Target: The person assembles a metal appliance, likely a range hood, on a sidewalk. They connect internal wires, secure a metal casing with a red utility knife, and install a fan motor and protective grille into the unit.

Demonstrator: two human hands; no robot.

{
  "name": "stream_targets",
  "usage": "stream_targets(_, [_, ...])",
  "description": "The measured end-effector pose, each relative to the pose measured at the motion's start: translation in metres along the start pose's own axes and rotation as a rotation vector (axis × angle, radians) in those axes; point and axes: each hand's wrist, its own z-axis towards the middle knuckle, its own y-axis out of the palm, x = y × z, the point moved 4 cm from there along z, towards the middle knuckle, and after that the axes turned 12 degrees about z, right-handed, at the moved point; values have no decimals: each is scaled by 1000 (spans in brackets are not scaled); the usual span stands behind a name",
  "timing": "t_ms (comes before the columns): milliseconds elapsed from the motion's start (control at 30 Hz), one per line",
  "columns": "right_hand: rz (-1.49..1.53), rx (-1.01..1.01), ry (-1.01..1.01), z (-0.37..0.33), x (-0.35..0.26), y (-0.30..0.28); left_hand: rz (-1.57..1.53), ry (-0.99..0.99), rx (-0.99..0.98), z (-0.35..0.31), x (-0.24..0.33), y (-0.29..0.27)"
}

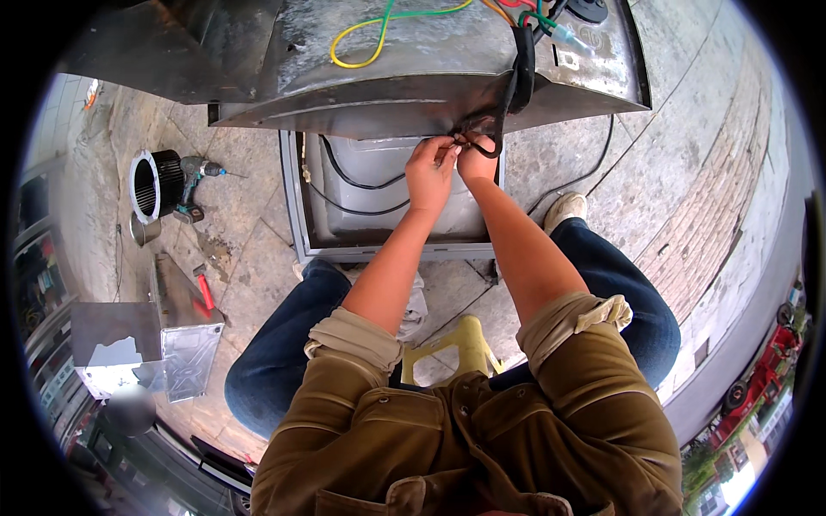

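Observation:
My left hand (pixel 428 176) and my right hand (pixel 476 161) meet at the lower edge of a grey metal housing (pixel 379 107). Both sets of fingertips are pinched together on a thin black cable (pixel 488 153). It loops down from a thicker black-sleeved bundle (pixel 522 69) that hangs over the housing's edge. What exactly lies between the fingertips is too small to make out. A yellow-green wire (pixel 344 64) curls on top of the housing, and a clear connector (pixel 570 39) sits among coloured wires at its right.
Beneath my hands lies a shallow framed metal panel (pixel 297 198) with black cables across it. On the paving at left are a fan drum (pixel 155 187), a cordless drill (pixel 194 176), a red-handled tool (pixel 205 291) and a metal box (pixel 191 361). A yellow stool (pixel 469 340) is under me.

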Motion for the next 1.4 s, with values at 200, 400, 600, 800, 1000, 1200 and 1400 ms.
stream_targets(200, [157,41,95,-24,-20,-17,70,-58,88,16,3,9])
stream_targets(400, [-4,-4,-13,-16,-52,-26,81,21,117,10,2,11])
stream_targets(600, [57,26,-11,-6,-43,-19,119,177,121,-6,2,-19])
stream_targets(800, [263,68,79,2,-6,-20,86,438,103,-5,108,-43])
stream_targets(1000, [199,78,124,-13,-51,-19,398,650,196,9,168,-70])
stream_targets(1200, [96,118,194,-7,-44,-23,157,553,264,9,204,-84])
stream_targets(1400, [85,91,180,-6,-44,-23,230,652,287,16,223,-88])
